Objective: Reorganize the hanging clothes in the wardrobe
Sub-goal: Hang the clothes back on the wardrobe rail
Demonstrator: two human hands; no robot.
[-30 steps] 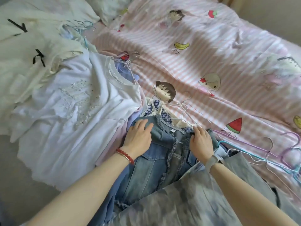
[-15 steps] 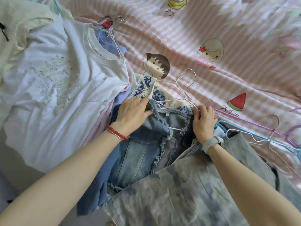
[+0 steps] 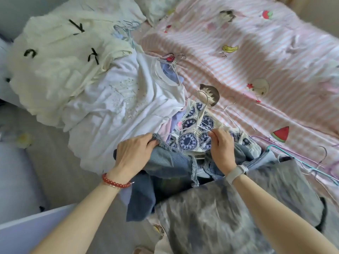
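Pink striped cartoon bedsheet [image 3: 247, 57] filled the upper right, with a white embroidered t-shirt [image 3: 119, 107] heaped centre-left. The frayed blue denim jacket [image 3: 170, 160] sat bottom-centre; the left hand [image 3: 134, 153] gripped its collar. The right hand [image 3: 222, 147] pinched a white wire hanger [image 3: 201, 110] over the blue-and-white crochet top [image 3: 192, 136].

arms: bare | left wrist: red bead bracelet [image 3: 116, 182] | right wrist: white watch [image 3: 236, 172]

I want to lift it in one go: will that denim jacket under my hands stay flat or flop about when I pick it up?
Probably floppy: the denim jacket already bunches and folds where the left hand grips its frayed edge. It looks thick, so likely fairly heavy. The hanger near the right hand may snag.
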